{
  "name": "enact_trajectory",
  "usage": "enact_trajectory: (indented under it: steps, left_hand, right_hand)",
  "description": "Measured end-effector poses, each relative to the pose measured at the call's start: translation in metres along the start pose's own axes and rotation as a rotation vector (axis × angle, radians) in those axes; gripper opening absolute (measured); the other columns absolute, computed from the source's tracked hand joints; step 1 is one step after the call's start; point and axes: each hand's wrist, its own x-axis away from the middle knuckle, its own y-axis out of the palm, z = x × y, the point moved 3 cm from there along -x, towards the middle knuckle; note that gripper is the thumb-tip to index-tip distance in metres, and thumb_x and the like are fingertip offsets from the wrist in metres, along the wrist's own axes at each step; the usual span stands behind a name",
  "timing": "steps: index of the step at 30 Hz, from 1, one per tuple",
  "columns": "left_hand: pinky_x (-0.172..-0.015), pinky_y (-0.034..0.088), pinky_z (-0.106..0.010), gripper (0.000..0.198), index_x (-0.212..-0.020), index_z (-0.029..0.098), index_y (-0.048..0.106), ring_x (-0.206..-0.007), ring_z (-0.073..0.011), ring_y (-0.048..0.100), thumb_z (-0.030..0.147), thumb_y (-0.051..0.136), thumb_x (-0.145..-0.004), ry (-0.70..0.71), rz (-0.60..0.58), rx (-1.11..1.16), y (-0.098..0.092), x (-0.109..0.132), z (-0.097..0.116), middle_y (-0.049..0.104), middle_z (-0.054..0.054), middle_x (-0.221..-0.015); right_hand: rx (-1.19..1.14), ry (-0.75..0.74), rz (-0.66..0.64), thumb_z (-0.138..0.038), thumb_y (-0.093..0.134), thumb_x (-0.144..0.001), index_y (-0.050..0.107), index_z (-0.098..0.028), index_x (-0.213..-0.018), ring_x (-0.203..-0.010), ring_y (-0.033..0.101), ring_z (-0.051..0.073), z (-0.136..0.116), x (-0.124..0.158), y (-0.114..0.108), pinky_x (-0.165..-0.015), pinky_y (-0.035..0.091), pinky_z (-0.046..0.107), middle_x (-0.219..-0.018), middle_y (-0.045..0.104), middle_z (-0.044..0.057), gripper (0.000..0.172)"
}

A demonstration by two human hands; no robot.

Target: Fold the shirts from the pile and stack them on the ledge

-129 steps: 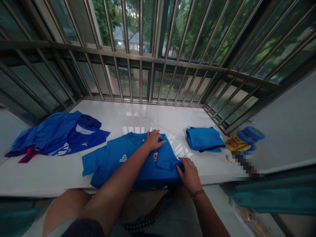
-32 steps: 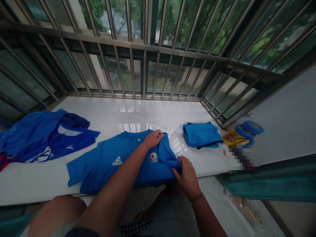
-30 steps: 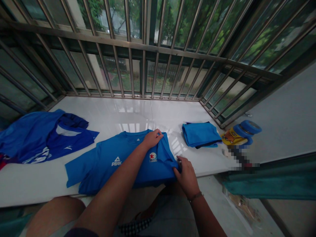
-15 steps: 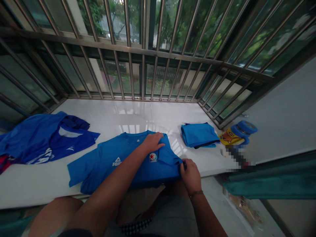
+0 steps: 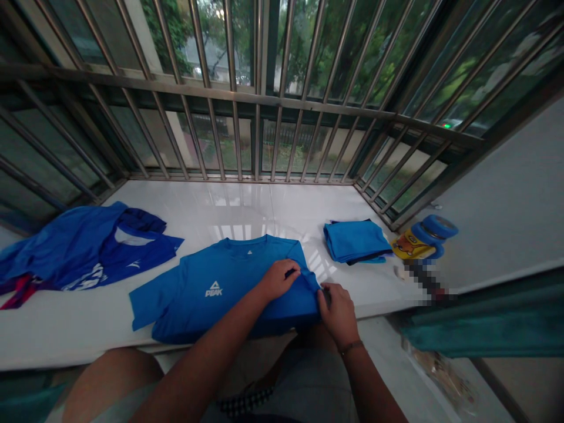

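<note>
In the head view, a blue T-shirt (image 5: 211,288) lies flat at the lower middle of the frame on a white tiled surface (image 5: 211,202), its collar toward the window and a white PEAK logo on its chest. Its right-hand part in the frame is turned over toward the middle. The left hand (image 5: 277,281) has a closed grip, pinching a fold of the fabric near the shirt's upper right. The right hand (image 5: 339,314), with a thin bracelet (image 5: 351,348) on its wrist, has a closed grip on the shirt's lower right edge, at the front rim of the surface.

Two other lots of clothing lie on the same surface. At the left of the frame is one loose heap of blue jerseys (image 5: 88,249), with a red and purple piece (image 5: 22,291) at its edge. Just right of the T-shirt is one folded blue stack (image 5: 355,242), with a dark layer underneath.

Beyond that stack, at the right, sit a yellow printed item (image 5: 409,245) and a blue ring-shaped object (image 5: 434,232); whether either is a container is too small to tell. Metal window bars (image 5: 255,135) run along the far edge.
</note>
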Motion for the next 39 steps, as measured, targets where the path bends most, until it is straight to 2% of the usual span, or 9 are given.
enact_trajectory:
  steps: [3, 6, 10, 14, 20, 24, 29, 35, 39]
  left_hand:
    - [-0.107, 0.053, -0.042, 0.020, -0.102, 0.023, 0.073, -0.111, -0.0251, 0.075, 0.035, 0.058, -0.107, -0.017, 0.043, 0.002, -0.003, 0.002, 0.000, 0.082, -0.008, -0.113]
    - [-0.111, 0.050, -0.045, 0.019, -0.104, 0.024, 0.072, -0.114, -0.0258, 0.074, 0.036, 0.057, -0.107, 0.033, 0.050, -0.015, -0.003, 0.006, 0.007, 0.083, -0.009, -0.115]
    - [-0.113, 0.047, -0.047, 0.017, -0.107, 0.026, 0.070, -0.117, -0.0265, 0.073, 0.032, 0.055, -0.105, 0.110, -0.025, -0.053, -0.005, 0.009, 0.021, 0.082, -0.009, -0.120]
    - [-0.114, 0.044, -0.046, 0.013, -0.103, 0.026, 0.068, -0.116, -0.0261, 0.072, 0.027, 0.056, -0.101, 0.160, -0.119, -0.105, -0.007, 0.012, 0.030, 0.081, -0.008, -0.118]
    - [-0.108, 0.044, -0.046, 0.029, -0.094, 0.025, 0.072, -0.104, -0.0264, 0.069, 0.042, 0.053, -0.108, 0.092, -0.184, -0.257, -0.002, 0.011, 0.028, 0.077, -0.007, -0.097]
    - [-0.108, 0.044, -0.047, 0.030, -0.106, 0.025, 0.077, -0.112, -0.0269, 0.070, 0.042, 0.052, -0.111, 0.074, -0.161, -0.262, 0.000, 0.009, 0.025, 0.080, -0.008, -0.112]
    - [-0.121, 0.038, -0.052, 0.026, -0.126, 0.028, 0.076, -0.138, -0.0279, 0.064, 0.039, 0.060, -0.109, 0.083, -0.139, -0.259, 0.005, 0.010, 0.022, 0.075, -0.006, -0.145]
    - [-0.125, 0.037, -0.055, 0.028, -0.129, 0.029, 0.075, -0.138, -0.0295, 0.064, 0.038, 0.062, -0.106, 0.040, -0.166, -0.321, 0.009, 0.011, 0.023, 0.076, -0.007, -0.143]
    - [-0.133, 0.030, -0.060, 0.035, -0.134, 0.027, 0.072, -0.149, -0.0332, 0.057, 0.042, 0.067, -0.103, 0.040, -0.148, -0.382, 0.012, 0.013, 0.021, 0.064, -0.012, -0.160]
  right_hand:
    - [0.029, -0.027, -0.025, -0.047, 0.066, -0.104, 0.070, -0.022, -0.130, -0.112, 0.066, 0.032, -0.006, 0.002, 0.001, -0.091, 0.051, 0.042, -0.123, 0.073, 0.012, 0.037]
    - [0.051, -0.028, -0.041, -0.041, 0.068, -0.103, 0.073, -0.023, -0.120, -0.106, 0.067, 0.031, -0.004, 0.001, 0.004, -0.089, 0.051, 0.041, -0.116, 0.074, 0.011, 0.026]
    - [0.007, -0.006, -0.007, -0.034, 0.062, -0.105, 0.073, -0.021, -0.105, -0.096, 0.066, 0.028, 0.003, -0.002, 0.006, -0.089, 0.051, 0.040, -0.102, 0.073, 0.010, 0.016]
    - [-0.055, -0.001, 0.011, -0.030, 0.060, -0.105, 0.072, -0.021, -0.109, -0.096, 0.066, 0.028, 0.006, -0.002, 0.004, -0.090, 0.052, 0.041, -0.103, 0.072, 0.010, 0.016]
    - [-0.032, -0.187, -0.014, -0.014, 0.056, -0.099, 0.075, -0.022, -0.109, -0.105, 0.065, 0.028, 0.002, 0.004, -0.002, -0.096, 0.053, 0.041, -0.112, 0.073, 0.010, 0.023]
    - [0.073, -0.281, -0.076, -0.015, 0.058, -0.100, 0.077, -0.023, -0.113, -0.108, 0.066, 0.028, 0.007, 0.007, -0.009, -0.096, 0.052, 0.041, -0.118, 0.075, 0.010, 0.024]
    - [0.146, -0.360, -0.129, -0.015, 0.061, -0.099, 0.080, -0.025, -0.123, -0.115, 0.067, 0.030, 0.014, 0.011, -0.018, -0.098, 0.055, 0.045, -0.128, 0.077, 0.010, 0.032]
    - [0.166, -0.371, -0.164, -0.010, 0.064, -0.091, 0.083, -0.026, -0.119, -0.120, 0.069, 0.031, 0.013, 0.018, -0.027, -0.104, 0.056, 0.050, -0.133, 0.078, 0.010, 0.038]
    - [0.139, -0.379, -0.089, -0.017, 0.058, -0.100, 0.081, -0.024, -0.123, -0.130, 0.069, 0.030, -0.002, 0.014, -0.024, -0.114, 0.052, 0.053, -0.140, 0.076, 0.011, 0.033]
